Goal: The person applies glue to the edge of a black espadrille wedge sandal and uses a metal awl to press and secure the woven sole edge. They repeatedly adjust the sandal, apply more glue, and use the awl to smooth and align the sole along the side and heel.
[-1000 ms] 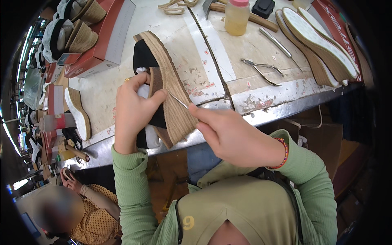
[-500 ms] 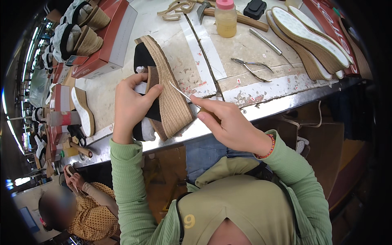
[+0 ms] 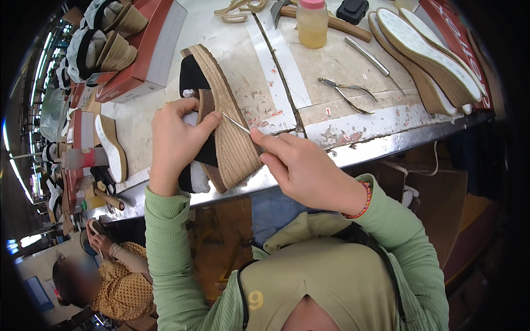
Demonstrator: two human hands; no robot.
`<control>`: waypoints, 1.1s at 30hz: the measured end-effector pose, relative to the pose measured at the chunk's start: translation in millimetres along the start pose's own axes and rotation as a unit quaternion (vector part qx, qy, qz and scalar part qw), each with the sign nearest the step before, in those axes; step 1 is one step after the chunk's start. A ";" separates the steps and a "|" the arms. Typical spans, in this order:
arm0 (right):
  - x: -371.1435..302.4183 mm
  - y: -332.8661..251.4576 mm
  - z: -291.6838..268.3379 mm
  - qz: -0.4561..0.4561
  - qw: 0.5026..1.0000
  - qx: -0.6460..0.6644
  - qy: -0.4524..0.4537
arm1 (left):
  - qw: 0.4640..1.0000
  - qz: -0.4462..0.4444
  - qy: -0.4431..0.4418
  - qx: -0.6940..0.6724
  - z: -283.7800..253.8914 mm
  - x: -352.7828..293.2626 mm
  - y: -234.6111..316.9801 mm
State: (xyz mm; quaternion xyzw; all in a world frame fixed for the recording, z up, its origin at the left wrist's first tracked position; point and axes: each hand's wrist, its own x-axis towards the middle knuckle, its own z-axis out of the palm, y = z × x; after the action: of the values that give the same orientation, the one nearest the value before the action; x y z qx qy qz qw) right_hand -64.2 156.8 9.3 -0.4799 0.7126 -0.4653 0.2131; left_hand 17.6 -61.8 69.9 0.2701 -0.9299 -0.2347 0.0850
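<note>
The left hand (image 3: 175,142) grips a wedge shoe (image 3: 223,118) that lies on its side at the near edge of the table (image 3: 265,66), its rope-wrapped sole turned up and its black upper underneath. The left fingers (image 3: 205,122) are closed around the shoe's near end, thumb pressed on the brown rim beside the rope. The right hand (image 3: 301,168) sits just right of the shoe; its fingers are pinched tight on a thin metal needle (image 3: 236,123), thumb and forefinger meeting at the needle's right end. The needle runs up and left from that pinch to the shoe's rim, its tip touching the shoe close to the left thumb. Whether thread follows the needle cannot be told. Both forearms wear green ribbed sleeves, and a beaded bracelet (image 3: 362,202) circles the right wrist. Further back on the table, well apart from the hands, lie pliers (image 3: 348,91), a metal rod (image 3: 367,55), a bottle (image 3: 312,22) of yellowish liquid with a pink cap, and a hammer (image 3: 331,22) partly behind the bottle. At the far right, flat soles (image 3: 430,55) are stacked, white faces up. At the far left, a red shoebox (image 3: 146,49) stands with finished wedges (image 3: 113,38) beside it. A single white-faced sole (image 3: 110,146) rests at the table's left end. Below the table, lower left, another person (image 3: 110,276) in a dotted yellow top is seated.
</note>
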 end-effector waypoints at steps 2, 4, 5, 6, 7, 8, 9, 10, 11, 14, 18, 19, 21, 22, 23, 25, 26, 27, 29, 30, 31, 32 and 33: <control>0.6 2.0 -10.5 -0.009 1.000 0.000 -0.016 | 0.999 0.002 -0.010 0.033 -1.2 1.4 2.7; -0.5 6.0 -20.5 -0.029 0.999 0.014 -0.033 | 0.998 -0.003 -0.022 0.056 -0.7 0.9 4.9; -1.7 7.4 -22.2 -0.022 0.998 0.048 -0.034 | 1.000 -0.007 -0.009 0.025 0.4 -0.3 5.7; -3.3 8.5 -22.9 -0.015 0.996 0.081 -0.028 | 1.000 -0.010 0.005 -0.006 2.5 -1.8 6.5; -4.9 9.5 -22.3 -0.007 0.993 0.113 -0.020 | 0.999 -0.013 0.016 -0.037 4.5 -3.0 6.8; -5.9 10.4 -21.0 -0.002 0.993 0.119 -0.021 | 0.998 -0.017 0.016 -0.058 5.6 -3.3 6.6; -6.1 11.2 -19.3 0.003 0.992 0.126 -0.021 | 0.997 -0.022 0.015 -0.078 6.4 -3.1 6.3; -5.8 11.8 -17.7 0.007 0.991 0.132 -0.021 | 0.995 -0.026 0.014 -0.097 6.9 -2.7 5.7; -4.9 12.2 -16.7 0.011 0.991 0.133 -0.022 | 0.995 -0.025 0.014 -0.094 7.2 -2.4 5.1; 1.3 12.5 -16.5 -0.003 0.993 0.121 -0.013 | 0.996 -0.023 0.018 -0.087 8.3 -1.5 3.7; 7.4 12.0 -23.5 -0.014 1.000 0.020 -0.010 | 0.996 -0.018 0.035 -0.086 11.5 -3.0 2.6; 7.0 12.0 -27.0 -0.016 1.000 -0.013 -0.005 | 0.995 -0.013 0.040 -0.087 12.0 -3.2 2.3; 7.5 11.7 -30.2 -0.012 0.999 -0.034 0.010 | 0.995 -0.020 0.041 -0.086 12.4 -3.2 1.7; 8.1 12.1 -32.4 -0.031 0.998 -0.041 0.026 | 0.995 -0.021 0.042 -0.086 12.7 -3.2 1.6; 8.6 12.3 -34.2 -0.019 0.998 -0.040 0.052 | 0.995 -0.024 0.041 -0.090 12.9 -3.1 1.7; 9.8 13.8 -39.3 -0.023 0.993 -0.034 0.108 | 0.994 -0.027 0.042 -0.098 13.0 -3.1 2.7; 7.5 13.0 -41.8 -0.006 0.994 -0.041 0.097 | 0.995 -0.029 0.045 -0.089 12.9 -3.4 3.6; 6.0 12.4 -43.0 -0.019 0.996 -0.046 0.069 | 0.995 -0.030 0.047 -0.079 12.8 -3.7 4.8; 1.3 9.9 -43.1 -0.027 0.998 -0.053 0.018 | 0.997 -0.028 0.044 -0.053 11.9 -3.3 7.1; 0.5 8.9 -40.3 -0.028 0.998 -0.061 -0.006 | 0.998 -0.027 0.040 -0.036 11.1 -3.4 8.1; 0.8 8.9 -38.1 -0.036 0.996 -0.079 -0.001 | 0.999 -0.026 0.035 -0.020 10.4 -3.2 9.0; 0.9 9.1 -35.9 -0.036 0.995 -0.097 -0.007 | 0.999 -0.029 0.034 -0.019 10.0 -3.2 9.8; 2.4 10.0 -33.9 -0.050 0.992 -0.112 -0.004 | 0.999 -0.032 0.033 -0.017 9.8 -3.2 10.5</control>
State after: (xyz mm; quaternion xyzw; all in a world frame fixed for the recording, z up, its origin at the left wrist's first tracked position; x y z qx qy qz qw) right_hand -95.5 171.2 17.1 -0.5374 0.7347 -0.3906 0.1373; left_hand 12.6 -48.4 66.3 0.3058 -0.9134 -0.2441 0.1123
